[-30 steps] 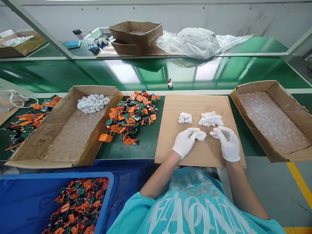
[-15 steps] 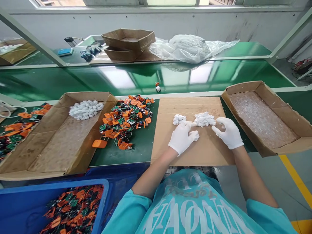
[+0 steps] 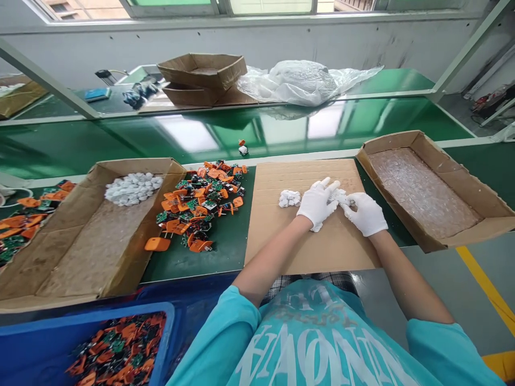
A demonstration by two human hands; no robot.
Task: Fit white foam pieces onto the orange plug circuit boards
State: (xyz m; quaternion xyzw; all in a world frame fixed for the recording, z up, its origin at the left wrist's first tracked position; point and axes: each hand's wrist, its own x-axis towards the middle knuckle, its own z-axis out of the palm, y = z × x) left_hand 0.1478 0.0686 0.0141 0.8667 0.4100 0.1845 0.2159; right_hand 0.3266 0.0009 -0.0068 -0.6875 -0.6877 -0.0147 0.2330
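Your left hand (image 3: 317, 203) and right hand (image 3: 365, 214), fingers curled, gathering white parts pile (image 3: 341, 197) on cardboard sheet (image 3: 306, 252); next needs grip on one piece.

Two gloved hands, the left hand (image 3: 317, 203) and the right hand (image 3: 364, 214), two open cardboard trays (image 3: 80, 252) (image 3: 426, 187) on the table (image 3: 225, 246), two stacked boxes (image 3: 201, 78) behind, one blue bin (image 3: 48, 343), one cardboard sheet (image 3: 322, 252), one plastic bag (image 3: 301, 80).
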